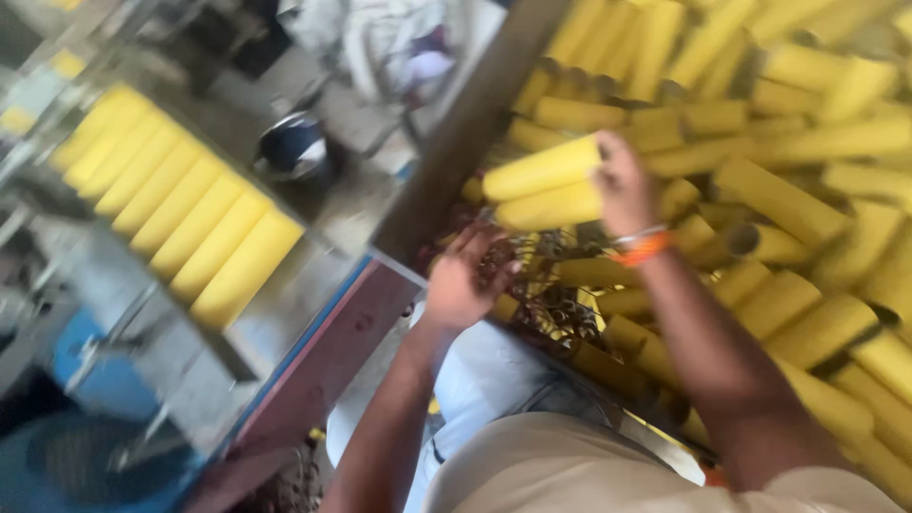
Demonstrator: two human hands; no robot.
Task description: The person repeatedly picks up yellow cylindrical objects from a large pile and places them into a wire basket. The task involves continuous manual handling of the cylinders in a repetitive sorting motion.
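A: What is held by the right hand [622, 185]?

B: Two yellow tubes [546, 185] are gripped at their near ends, one stacked on the other, with the fingers clamped around both. They are lifted just above the heap of yellow tubes [807, 190], probably so that both can be carried in a single grasp. An orange band [644, 249] is worn at that wrist.

A: And the left hand [465, 280]?

B: It is lowered beside the heap, at the heap's near left edge, with the fingers curled over something dark and tangled. Whether anything is actually pinched cannot be told; the frame is blurred there.

A: What is the tangled thing?

B: A pile of wire springs or coils [546, 304], as far as can be judged, is seen below the lifted tubes, at the foot of the heap.

A: How is the rest arranged?

B: A row of yellow tubes [180, 204] is laid side by side, well to the left of the heap, on a grey metal worktop [285, 332]. They seem to be lined up for orderly handling, in contrast to the loose heap. A dark slanted beam [475, 123] is set between the heap and the row.

A: And the room?

B: A worn workshop is suggested. A dark round vessel [290, 142] is seen beyond the row, and blue machine parts [95, 389] nearer than the row, far left of the heap.
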